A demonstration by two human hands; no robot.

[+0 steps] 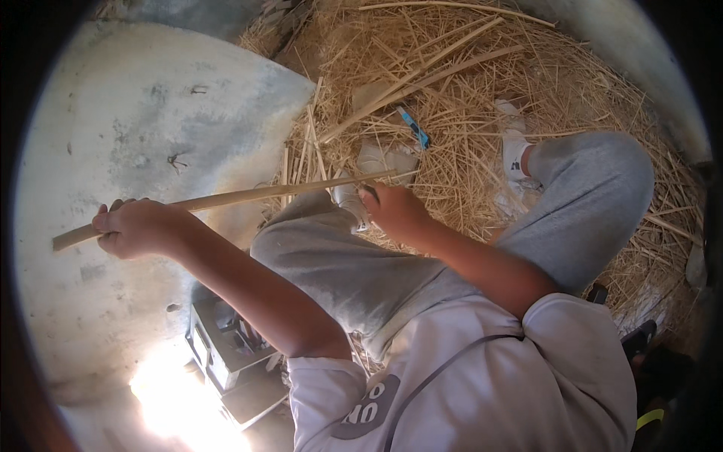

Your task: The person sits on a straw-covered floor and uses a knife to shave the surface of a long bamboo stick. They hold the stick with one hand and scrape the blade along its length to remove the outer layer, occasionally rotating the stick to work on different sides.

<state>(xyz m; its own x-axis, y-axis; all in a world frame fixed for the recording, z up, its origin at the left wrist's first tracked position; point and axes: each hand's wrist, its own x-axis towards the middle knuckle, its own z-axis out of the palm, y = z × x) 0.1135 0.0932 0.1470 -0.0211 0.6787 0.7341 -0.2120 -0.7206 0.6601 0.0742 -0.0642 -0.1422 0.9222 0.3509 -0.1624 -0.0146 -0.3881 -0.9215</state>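
A long, flat strip of bamboo or wood (263,193) slants across the view, rising a little to the right. My left hand (143,228) is closed around it near its wide left end, beside the pale wall. Over my lap, my right hand (401,215) is closed at the strip's narrow far end. A small dark-handled tool (370,193) shows between its thumb and fingers, against the strip; its blade or tip cannot be made out. Beyond that hand, a blue utility knife (413,126) lies on the shavings.
Thin shavings (459,166) cover the floor around my feet and legs. Several longer strips (422,79) lie on them ahead. A pale, stained wall (135,128) stands on the left. An open box (226,346) with things inside sits at lower left, by a bright patch of light.
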